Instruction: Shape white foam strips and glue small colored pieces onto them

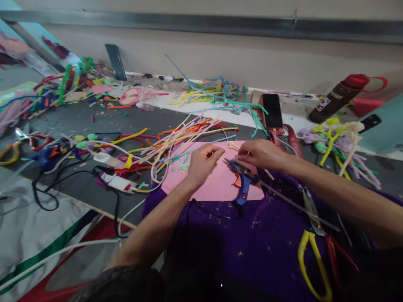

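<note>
Two bare hands work over a pink sheet [217, 180] on the near part of the dark grey worktop [94, 121].

Left hand [203, 161]: fingers curled together, thumb and forefinger pinching something thin; what it is cannot be told.

Right hand [260, 153]: fingers drawn together above the tip of a blue glue gun [242, 178], which lies on the pink sheet; whether it grips anything cannot be told.

Purple cloth [252, 235]: spread under the forearms, flecked with scraps. Yellow-handled scissors [310, 251] rest on it to the right, beside a long thin grey rod [299, 205].

Pile of coloured pipe cleaners [176, 138]: just beyond the pink sheet, touching its far edge.

Phone [272, 111]: dark screen up, beyond the right hand, above a red lanyard [294, 140] with white lettering too small to read.

Brown bottle [338, 98]: red cap, lying tilted at far right; its label has a white and red patch, unreadable.

Pipe-cleaner flowers [340, 144]: right of the phone.

Beige wall [220, 54]: behind the worktop, crossed by a metal rail [201, 23].
</note>
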Demonstrator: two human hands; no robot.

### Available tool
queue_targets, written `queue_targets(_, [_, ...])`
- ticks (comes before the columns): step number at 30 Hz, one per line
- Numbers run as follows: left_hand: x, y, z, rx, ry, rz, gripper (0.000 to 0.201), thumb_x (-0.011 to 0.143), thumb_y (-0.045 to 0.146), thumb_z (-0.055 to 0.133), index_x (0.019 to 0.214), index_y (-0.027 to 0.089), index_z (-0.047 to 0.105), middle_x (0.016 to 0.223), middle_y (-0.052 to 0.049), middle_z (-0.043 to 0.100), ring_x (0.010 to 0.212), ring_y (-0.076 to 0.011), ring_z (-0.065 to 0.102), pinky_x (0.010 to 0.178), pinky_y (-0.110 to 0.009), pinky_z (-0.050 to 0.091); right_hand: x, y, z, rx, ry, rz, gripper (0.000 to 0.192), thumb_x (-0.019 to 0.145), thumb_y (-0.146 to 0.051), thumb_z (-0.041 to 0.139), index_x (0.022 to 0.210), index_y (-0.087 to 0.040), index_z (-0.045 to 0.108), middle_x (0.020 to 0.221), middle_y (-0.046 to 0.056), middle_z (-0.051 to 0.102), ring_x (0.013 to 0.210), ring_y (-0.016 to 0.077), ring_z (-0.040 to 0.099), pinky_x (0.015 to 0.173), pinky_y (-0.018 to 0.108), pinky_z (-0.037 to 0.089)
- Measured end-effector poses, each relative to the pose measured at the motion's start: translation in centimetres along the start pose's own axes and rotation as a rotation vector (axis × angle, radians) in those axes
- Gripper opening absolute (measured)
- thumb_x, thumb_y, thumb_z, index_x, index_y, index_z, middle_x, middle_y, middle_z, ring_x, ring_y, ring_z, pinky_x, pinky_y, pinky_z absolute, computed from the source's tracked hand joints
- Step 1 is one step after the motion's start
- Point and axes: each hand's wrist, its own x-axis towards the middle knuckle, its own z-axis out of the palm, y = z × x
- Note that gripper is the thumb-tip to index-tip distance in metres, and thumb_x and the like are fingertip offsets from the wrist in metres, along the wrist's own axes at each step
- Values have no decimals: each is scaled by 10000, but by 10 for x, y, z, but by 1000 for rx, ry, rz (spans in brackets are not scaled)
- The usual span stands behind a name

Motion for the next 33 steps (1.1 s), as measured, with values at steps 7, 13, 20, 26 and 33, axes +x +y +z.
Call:
queue_targets(7, [-3,-9,-3,176,13,87,207,802,341,527,752,176,642,704,-14,585,640,-110,534,585,-226,415,55,3,-12,-66,77,-39,212,797,-323,499,861,-213,669,810,17,684,734,168,592,570,235,320])
queue_targets(13, [-2,-9,-4,258,-16,199,183,820,297,515,763,177,641,713,-23,608,706,-128,558,661,-252,430,125,-11,-23,-162,140,-95,262,818,-253,440,892,-158,672,853,67,679,779,194,595,596,241,337])
queue_targets(20, [-7,-12,-7,240,-64,259,162,828,267,514,804,178,646,769,-38,635,744,-131,568,677,-260,440,215,-24,-4,-268,149,-142,283,814,-155,435,997,-153,651,989,93,650,866,203,579,642,236,368])
queue_targets(26, [-7,-12,-11,224,-58,254,157,833,258,512,809,176,644,759,-32,630,742,-123,564,676,-252,440,249,-23,20,-289,17,-167,314,779,-150,523,1066,-210,637,1036,68,643,918,211,566,676,239,375])
queue_targets(33, [-7,-13,-11,238,-48,291,138,831,240,514,804,188,639,775,-24,636,743,-119,570,661,-251,442,240,-24,15,-271,-116,-117,250,739,-177,558,954,-194,684,948,80,680,867,216,606,660,250,382])
